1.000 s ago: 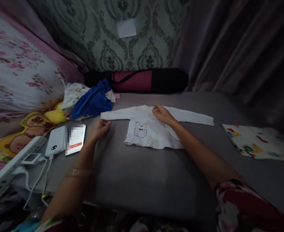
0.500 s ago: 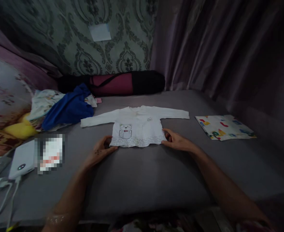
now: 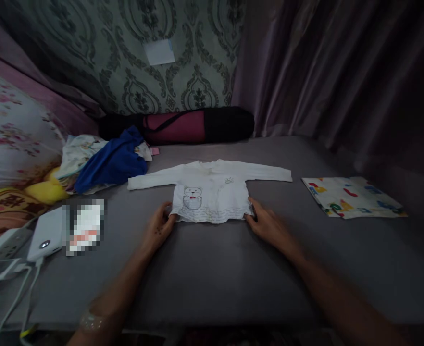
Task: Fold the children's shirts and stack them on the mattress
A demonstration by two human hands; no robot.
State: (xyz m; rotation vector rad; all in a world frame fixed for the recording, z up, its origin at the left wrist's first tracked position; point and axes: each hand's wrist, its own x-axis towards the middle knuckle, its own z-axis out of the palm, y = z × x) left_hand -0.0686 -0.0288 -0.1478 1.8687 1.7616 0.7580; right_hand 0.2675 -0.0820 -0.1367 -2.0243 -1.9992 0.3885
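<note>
A small white long-sleeved baby shirt [image 3: 212,192] lies spread face up on the grey bed sheet, its sleeves stretched out to both sides. A bear drawing is printed at its lower left, and lines of small print run along the hem. At the bottom left corner of the shirt, my left hand [image 3: 159,226] pinches the hem between thumb and fingers. My right hand [image 3: 268,223] grips the bottom right corner the same way. The fabric is slightly bunched at both corners.
To the right lies a folded cloth [image 3: 352,197] with colourful prints. A blue garment [image 3: 113,161] tops a clothes pile at left. Nearer are a white power bank [image 3: 48,235], cables and a power strip [image 3: 5,247]. A long maroon-and-black bag [image 3: 179,127] lies along the wall.
The view has shifted, so everything appears a little further right. Both hands have closed more tightly on the hem corners, and the fabric there has bunched slightly.
</note>
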